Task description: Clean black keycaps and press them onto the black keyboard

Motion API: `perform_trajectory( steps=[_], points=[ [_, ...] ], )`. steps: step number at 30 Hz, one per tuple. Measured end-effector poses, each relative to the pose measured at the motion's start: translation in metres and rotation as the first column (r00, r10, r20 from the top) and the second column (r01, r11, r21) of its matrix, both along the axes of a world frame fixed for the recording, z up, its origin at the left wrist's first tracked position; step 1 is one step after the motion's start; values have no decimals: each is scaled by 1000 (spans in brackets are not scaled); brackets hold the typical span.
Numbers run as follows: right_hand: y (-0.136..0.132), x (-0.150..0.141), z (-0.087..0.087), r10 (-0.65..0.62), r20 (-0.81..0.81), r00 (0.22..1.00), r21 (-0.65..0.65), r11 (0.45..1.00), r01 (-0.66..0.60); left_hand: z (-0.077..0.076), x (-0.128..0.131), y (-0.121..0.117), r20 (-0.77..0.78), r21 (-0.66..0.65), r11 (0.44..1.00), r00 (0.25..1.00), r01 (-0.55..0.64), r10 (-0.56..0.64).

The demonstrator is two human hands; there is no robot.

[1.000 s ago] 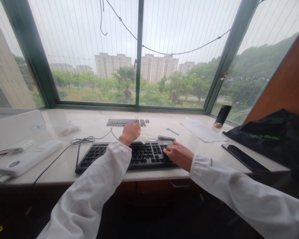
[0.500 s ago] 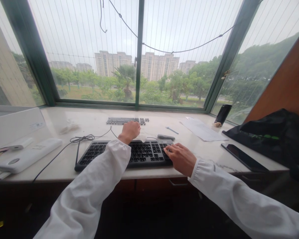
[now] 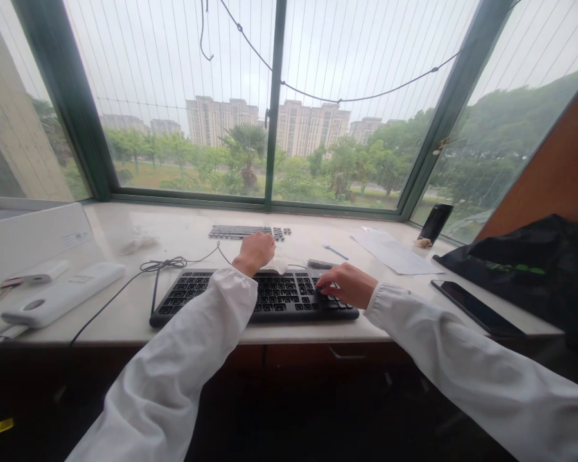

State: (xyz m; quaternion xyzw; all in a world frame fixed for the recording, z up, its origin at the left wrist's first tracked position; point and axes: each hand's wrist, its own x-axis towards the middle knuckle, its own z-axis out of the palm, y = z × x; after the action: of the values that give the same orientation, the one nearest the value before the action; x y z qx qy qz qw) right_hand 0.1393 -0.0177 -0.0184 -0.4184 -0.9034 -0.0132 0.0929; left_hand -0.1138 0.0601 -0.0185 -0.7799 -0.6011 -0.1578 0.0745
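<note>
A black keyboard (image 3: 279, 298) lies along the front of the white counter, its key sockets bare over much of the visible part. My left hand (image 3: 255, 252) is closed above its back edge, knuckles up and fingers mostly hidden. A crumpled white tissue (image 3: 278, 265) shows just below that hand; whether the hand grips it is unclear. Over the number pad, my right hand (image 3: 347, 283) has its thumb and fingertips drawn together near the keys; anything between them is too small to make out. Loose keycaps (image 3: 241, 232) lie in rows behind the left hand.
A dark tool (image 3: 320, 264), a blue stick (image 3: 336, 253) and paper sheets (image 3: 395, 250) lie behind the keyboard. To the right are a phone (image 3: 476, 308), a black bag (image 3: 534, 269) and a black cylinder (image 3: 436, 222). A cable (image 3: 166, 264), white power bank (image 3: 62, 294) and white box (image 3: 33, 237) are left.
My right hand has lifted slightly and shifted inward, uncovering more of the number pad. My left hand stays about the same over the keyboard's back edge. The whole view has shifted a little.
</note>
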Motion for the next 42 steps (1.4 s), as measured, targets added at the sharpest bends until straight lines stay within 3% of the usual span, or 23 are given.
perform_trajectory(
  steps=[3, 6, 15, 22, 29, 36, 42],
  points=[
    [1, 3, -6, 153, -32, 988, 9, 988, -153, 1, 0, 0, 15, -13, 1000, 1000, -3, 3],
    [2, 4, -7, 196, -23, 980, 31, 980, -195, 1, 0, -1, 26, -21, 1000, 1000, -2, 2],
    [0, -2, 5, 159, 107, 981, 10, 987, -161, 2, 1, -2, 39, -31, 1000, 999, 4, -2],
    [6, -5, 3, 172, 143, 975, -5, 985, -173, 2, 1, -2, 29, -29, 1000, 1000, 0, 1],
    [24, -9, 4, 179, 123, 976, -142, 977, -161, 1, 0, -1, 19, -5, 1000, 1000, 8, -8],
    [39, -18, 6, 97, 134, 986, -226, 972, -64, -1, -1, 0, 8, -6, 1000, 1000, 4, -4],
    [53, -15, 3, 107, 90, 990, -336, 939, -71, 0, 0, 0, 3, -25, 1000, 1000, -7, 7]
  ],
)
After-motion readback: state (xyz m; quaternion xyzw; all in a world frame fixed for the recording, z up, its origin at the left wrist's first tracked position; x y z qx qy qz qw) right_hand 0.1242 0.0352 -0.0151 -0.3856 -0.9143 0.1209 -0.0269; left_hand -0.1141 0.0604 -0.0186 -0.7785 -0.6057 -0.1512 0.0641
